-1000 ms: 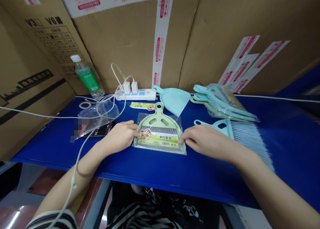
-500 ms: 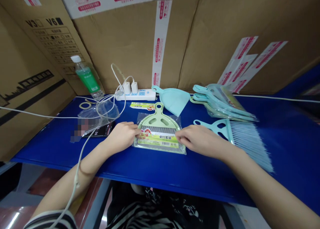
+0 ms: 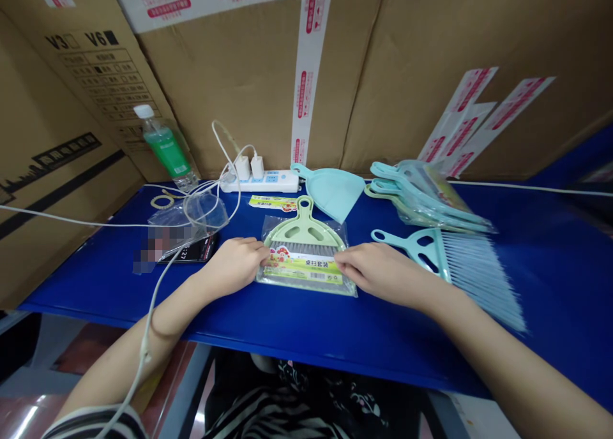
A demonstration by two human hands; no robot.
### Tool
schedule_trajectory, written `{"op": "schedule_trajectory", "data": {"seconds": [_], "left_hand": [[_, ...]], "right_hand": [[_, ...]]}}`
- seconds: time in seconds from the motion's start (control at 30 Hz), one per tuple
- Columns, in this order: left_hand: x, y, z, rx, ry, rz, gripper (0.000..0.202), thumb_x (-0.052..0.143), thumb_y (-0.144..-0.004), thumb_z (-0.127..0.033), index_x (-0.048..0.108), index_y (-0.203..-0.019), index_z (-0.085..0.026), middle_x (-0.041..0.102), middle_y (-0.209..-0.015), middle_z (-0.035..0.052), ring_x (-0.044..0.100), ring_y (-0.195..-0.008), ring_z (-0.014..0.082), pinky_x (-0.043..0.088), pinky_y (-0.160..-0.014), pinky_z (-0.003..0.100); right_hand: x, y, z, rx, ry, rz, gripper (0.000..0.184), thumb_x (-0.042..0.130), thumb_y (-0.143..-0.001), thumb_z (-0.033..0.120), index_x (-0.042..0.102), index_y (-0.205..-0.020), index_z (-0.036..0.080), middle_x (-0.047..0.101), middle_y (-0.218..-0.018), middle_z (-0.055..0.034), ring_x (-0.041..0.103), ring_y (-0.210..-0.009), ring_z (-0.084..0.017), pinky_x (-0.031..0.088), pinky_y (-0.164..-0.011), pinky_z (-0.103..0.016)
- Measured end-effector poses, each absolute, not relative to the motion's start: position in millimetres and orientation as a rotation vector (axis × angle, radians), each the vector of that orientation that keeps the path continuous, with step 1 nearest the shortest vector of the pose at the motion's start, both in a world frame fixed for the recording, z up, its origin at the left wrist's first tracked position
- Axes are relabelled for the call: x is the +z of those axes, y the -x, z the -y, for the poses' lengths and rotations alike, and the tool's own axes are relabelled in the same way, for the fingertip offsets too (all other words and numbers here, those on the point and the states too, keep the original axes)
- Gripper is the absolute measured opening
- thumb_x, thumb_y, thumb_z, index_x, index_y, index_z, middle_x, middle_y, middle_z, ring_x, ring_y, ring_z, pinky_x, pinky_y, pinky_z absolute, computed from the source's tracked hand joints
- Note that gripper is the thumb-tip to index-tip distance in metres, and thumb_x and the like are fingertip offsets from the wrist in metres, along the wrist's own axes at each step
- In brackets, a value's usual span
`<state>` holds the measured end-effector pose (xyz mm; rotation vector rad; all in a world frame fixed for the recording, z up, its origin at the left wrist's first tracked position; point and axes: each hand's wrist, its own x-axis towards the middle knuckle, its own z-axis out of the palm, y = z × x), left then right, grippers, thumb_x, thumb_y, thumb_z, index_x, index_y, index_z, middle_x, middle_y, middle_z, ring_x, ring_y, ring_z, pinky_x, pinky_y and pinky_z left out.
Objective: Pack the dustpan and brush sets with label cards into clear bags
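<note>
A green dustpan and brush set (image 3: 306, 235) lies flat in a clear plastic bag on the blue table, its handle pointing away from me. Across the grey bristles runs a printed paper label (image 3: 306, 267). My left hand (image 3: 242, 260) is closed at the bag's left edge, fingertips on the label's end. At the other side my right hand (image 3: 371, 267) pinches the right edge of the bag and label. Beyond it lies a loose light-blue brush (image 3: 479, 273), partly behind my right forearm. A loose light-blue dustpan (image 3: 332, 190) sits behind the bagged set.
Bagged dustpan sets (image 3: 426, 196) are stacked at the back right. A power strip (image 3: 272, 182) with chargers, a bottle (image 3: 167, 148) and a spare label (image 3: 272, 202) stand along the back. Left are a phone (image 3: 196, 251), plastic bag and white cable (image 3: 153, 305) crossing my left arm. Cardboard boxes (image 3: 249, 75) wall the table.
Almost nothing differs. Both hands keep their places on the bagged set; the right hand has shifted very slightly.
</note>
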<state>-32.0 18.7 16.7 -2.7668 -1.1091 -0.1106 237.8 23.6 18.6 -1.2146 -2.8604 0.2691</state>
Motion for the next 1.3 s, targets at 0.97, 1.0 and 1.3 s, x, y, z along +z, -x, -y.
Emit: {"op": "schedule_trajectory", "data": {"seconds": [0.97,1.0,1.3], "left_hand": [[19.7,30.7,-17.9,-0.051,2.706,1.131,0.023,0.042,-0.077,-0.002,0.061,-0.082,-0.014,0.068,-0.073,0.0049,0.064,-0.067,0.019,0.052,-0.063,0.03],[19.6,30.6,-18.0,-0.046,2.702,1.135,0.023,0.042,-0.077,-0.001,0.061,-0.083,-0.014,0.068,-0.073,0.0049,0.064,-0.067,0.019,0.052,-0.063,0.03],[22.9,27.5,-16.2,0.088,2.67,1.216,0.022,0.043,-0.08,-0.004,0.061,-0.091,-0.012,0.065,-0.068,0.0048,0.064,-0.066,0.0199,0.052,-0.064,0.03]], "right_hand": [[23.7,-233.9,-25.0,0.293,1.249,2.809,0.026,0.035,-0.08,0.009,0.058,-0.075,0.02,0.065,-0.066,-0.003,0.059,-0.061,-0.017,0.033,-0.054,-0.028],[23.5,-233.9,-25.1,0.294,1.252,2.807,0.027,0.035,-0.08,0.009,0.058,-0.076,0.02,0.066,-0.068,-0.0034,0.06,-0.061,-0.017,0.033,-0.054,-0.028],[25.6,-231.8,-25.0,0.314,1.359,2.825,0.03,0.034,-0.083,0.011,0.061,-0.092,0.018,0.069,-0.075,-0.0061,0.063,-0.067,-0.019,0.034,-0.056,-0.028]]}}
